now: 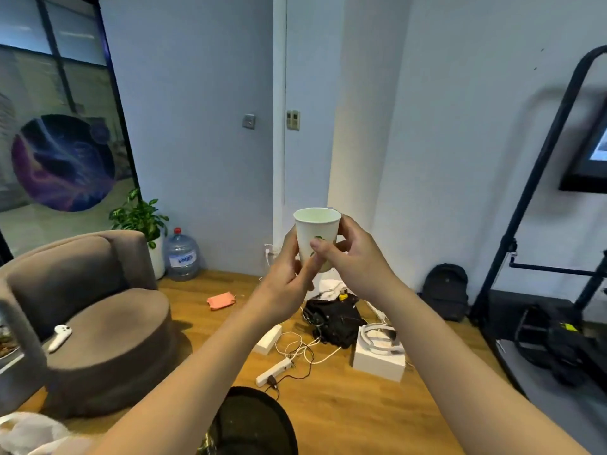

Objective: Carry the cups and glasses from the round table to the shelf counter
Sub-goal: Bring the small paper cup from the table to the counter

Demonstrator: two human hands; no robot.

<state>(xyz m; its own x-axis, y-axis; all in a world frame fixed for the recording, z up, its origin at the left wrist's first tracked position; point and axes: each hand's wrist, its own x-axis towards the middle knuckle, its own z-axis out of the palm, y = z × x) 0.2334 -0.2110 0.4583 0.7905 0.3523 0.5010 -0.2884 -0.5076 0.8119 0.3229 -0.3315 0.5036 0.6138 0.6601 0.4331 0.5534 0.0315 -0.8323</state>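
Note:
A white paper cup (317, 228) with a green mark on its side is held upright in mid-air at chest height, in the middle of the view. My left hand (285, 284) grips its lower left side. My right hand (350, 257) wraps its right side, the thumb pressed across the front. The cup's inside looks empty. Neither the round table nor the shelf counter is in view.
A brown armchair (98, 310) with a white controller (59, 336) on its seat stands at left. On the wooden floor ahead lie a black bag (335, 320), white boxes (377, 359), a power strip (274, 372) with cables and a pink cloth (220, 301). A black stand (538, 178) rises at right.

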